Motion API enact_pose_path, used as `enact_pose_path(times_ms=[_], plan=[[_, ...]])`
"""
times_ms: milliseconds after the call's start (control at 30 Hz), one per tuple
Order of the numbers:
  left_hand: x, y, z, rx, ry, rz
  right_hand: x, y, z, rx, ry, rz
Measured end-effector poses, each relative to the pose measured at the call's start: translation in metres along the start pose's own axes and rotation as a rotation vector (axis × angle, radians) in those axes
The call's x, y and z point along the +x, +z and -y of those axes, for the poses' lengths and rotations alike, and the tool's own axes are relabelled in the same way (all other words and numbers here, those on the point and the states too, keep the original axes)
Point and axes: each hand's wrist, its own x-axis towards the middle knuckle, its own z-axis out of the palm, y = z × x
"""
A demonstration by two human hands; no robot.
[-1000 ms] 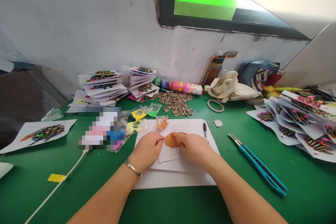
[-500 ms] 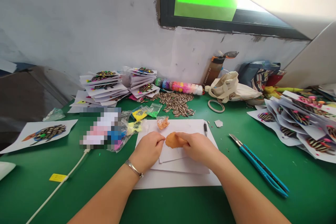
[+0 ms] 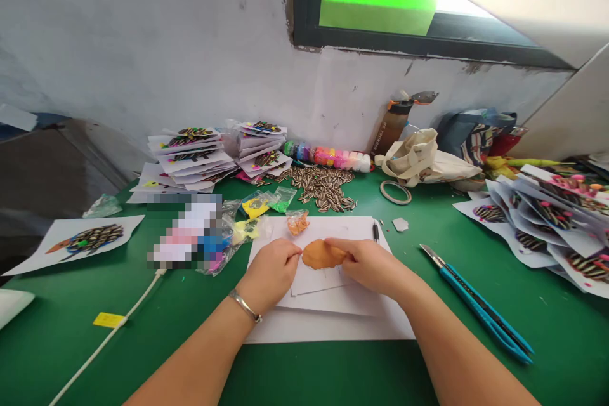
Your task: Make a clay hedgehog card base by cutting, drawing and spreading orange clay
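A flat, rounded orange clay piece (image 3: 322,254) lies over white paper (image 3: 328,325) in the middle. My right hand (image 3: 373,264) pinches its right side, the index finger along the top edge. At its left edge is my left hand (image 3: 272,268), thumb and index finger pressed together at the clay's rim; a bracelet circles that wrist. Just behind the clay sits a small bag of orange clay (image 3: 297,222). A black pen (image 3: 375,231) rests near the paper's top right corner.
Sunflower seeds (image 3: 323,187) are heaped at the back, beside stacked seed pictures (image 3: 190,162). A blue utility knife (image 3: 485,304) and a tape ring (image 3: 395,192) lie to the right. More pictures (image 3: 547,222) stand far right. Left are clay bags (image 3: 254,206) and a white cable (image 3: 109,336).
More of the orange clay shows between my hands, as my right hand has shifted slightly to the right. The whole view has moved a little.
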Motion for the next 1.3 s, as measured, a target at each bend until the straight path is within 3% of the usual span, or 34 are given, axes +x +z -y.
enact_pose_path(times_ms=[167,400,633,900,1167,1300], plan=[[0.001,0.0,0.0,-0.005,-0.01,0.006,0.001,0.004,0.003,-0.148,0.005,-0.002],[0.002,-0.001,-0.001,-0.025,-0.017,0.015,-0.001,-0.001,-0.003,-0.024,-0.021,0.013],[0.001,0.001,0.0,-0.038,-0.029,0.008,0.003,0.007,0.005,-0.205,0.0,-0.006],[0.002,0.0,0.0,-0.027,-0.026,0.022,-0.002,-0.007,-0.009,0.036,0.004,0.071],[0.002,0.001,0.004,-0.058,-0.034,0.005,0.006,0.006,-0.002,-0.232,-0.005,0.012],[0.0,0.001,0.004,-0.093,-0.034,-0.013,0.002,0.006,-0.006,-0.152,-0.058,0.008]])
